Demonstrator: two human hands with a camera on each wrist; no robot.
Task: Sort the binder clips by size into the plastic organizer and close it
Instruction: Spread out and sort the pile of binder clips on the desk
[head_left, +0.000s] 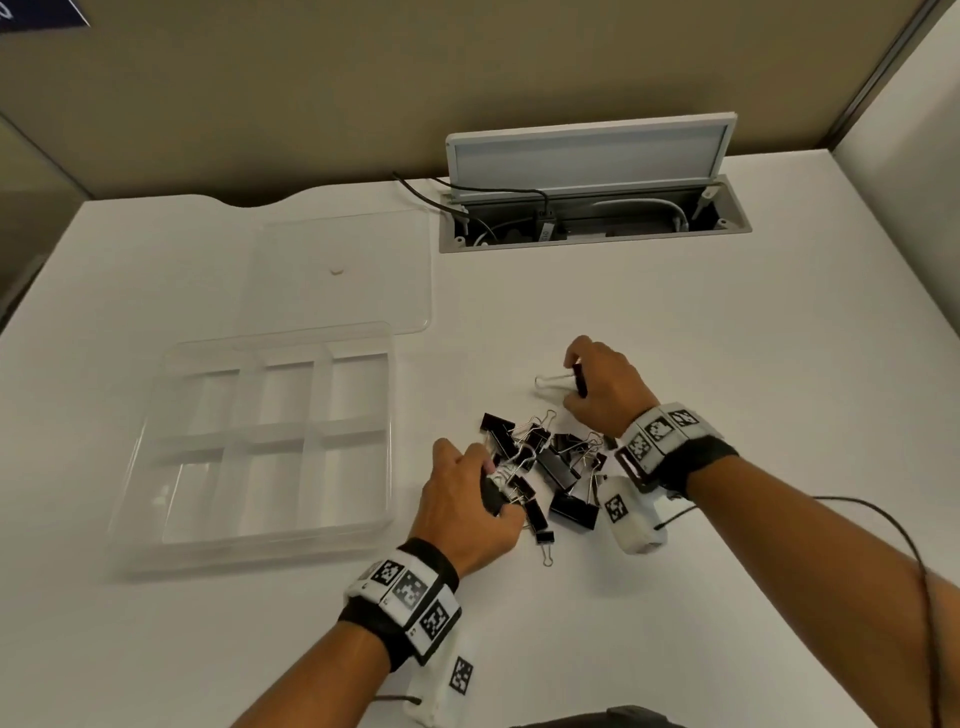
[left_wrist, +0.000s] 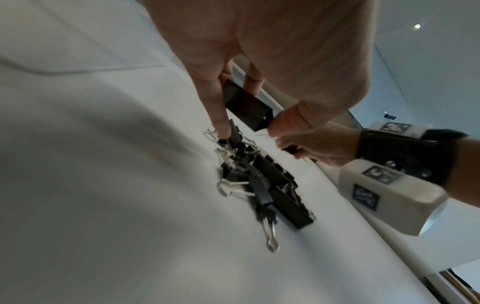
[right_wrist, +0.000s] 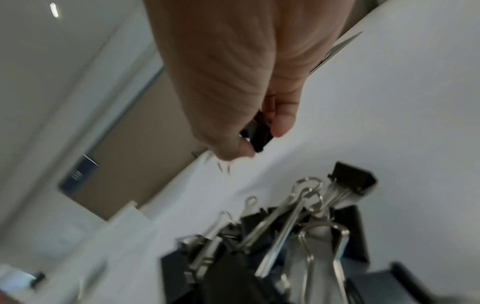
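Note:
A pile of black binder clips (head_left: 545, 462) of mixed sizes lies on the white desk between my hands. My left hand (head_left: 470, 493) is at the pile's left edge and grips a large black clip (left_wrist: 246, 106) between thumb and fingers, its index fingertip touching the pile (left_wrist: 262, 179). My right hand (head_left: 602, 382) is just beyond the pile and pinches a black clip (head_left: 579, 378) whose silver handles point left; the same clip (right_wrist: 258, 133) shows in the right wrist view. The clear plastic organizer (head_left: 260, 556) stands open to the left, its compartments bare.
The organizer's clear lid (head_left: 343, 270) lies flat behind it. An open cable hatch (head_left: 592, 208) with wires sits in the desk at the back. A beige partition wall rises behind the desk.

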